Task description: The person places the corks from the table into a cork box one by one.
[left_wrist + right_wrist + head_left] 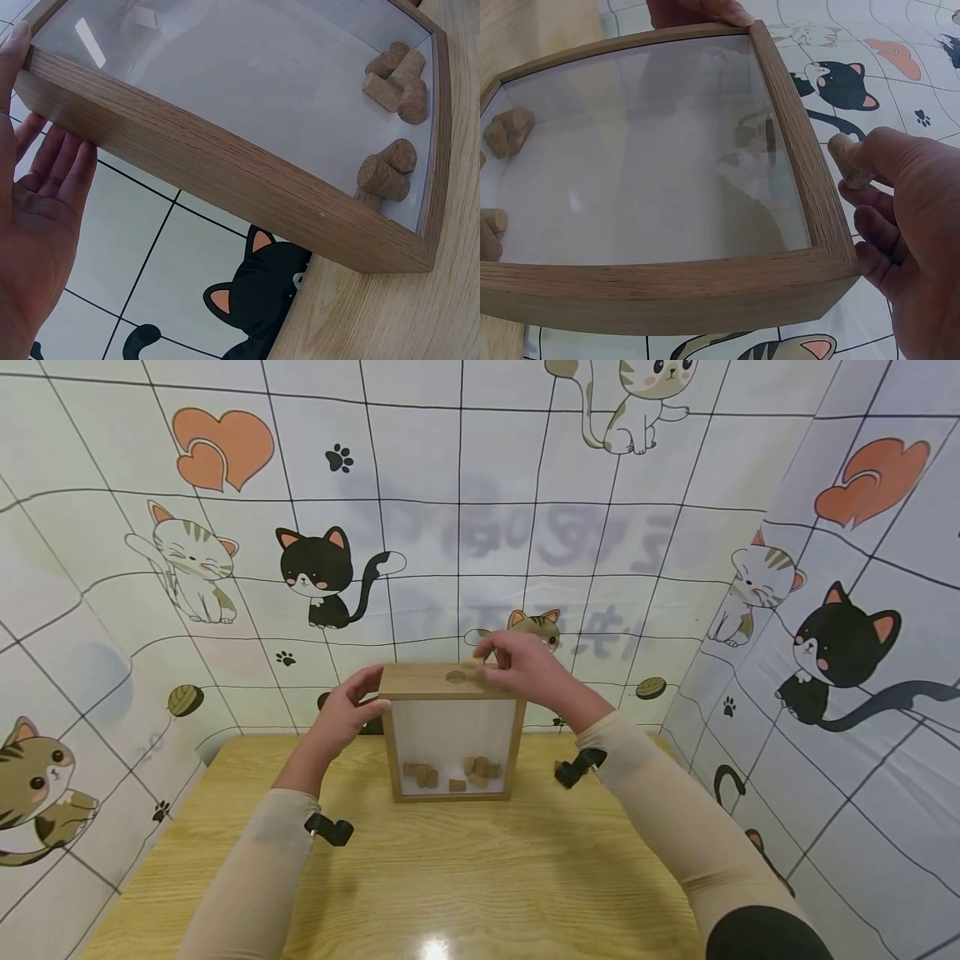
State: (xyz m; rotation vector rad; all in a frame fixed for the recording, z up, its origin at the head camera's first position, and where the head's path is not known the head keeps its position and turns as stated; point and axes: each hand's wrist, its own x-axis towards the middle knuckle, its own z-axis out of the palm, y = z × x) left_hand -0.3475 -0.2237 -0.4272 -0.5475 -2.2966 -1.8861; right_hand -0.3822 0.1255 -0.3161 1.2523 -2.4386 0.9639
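Observation:
A shallow wooden box (420,683) with a clear front stands upright on the table, a round hole (456,677) in its top. Several corks (382,178) lie inside at the bottom. My left hand (341,714) holds the upper left corner, thumb at the front edge and fingers along the side. Over the right part of the top, my right hand (525,672) pinches a cork (849,161) between thumb and index finger, just right of the hole. Its other fingers are curled close to the box's corner in the right wrist view.
The box rests on a wood-grain table (450,877) towards its back edge. Behind and on both sides hangs a white gridded cloth (420,468) printed with cats, hearts and paw prints. Another small brown piece (559,768) lies right of the box, partly behind the right wrist's camera.

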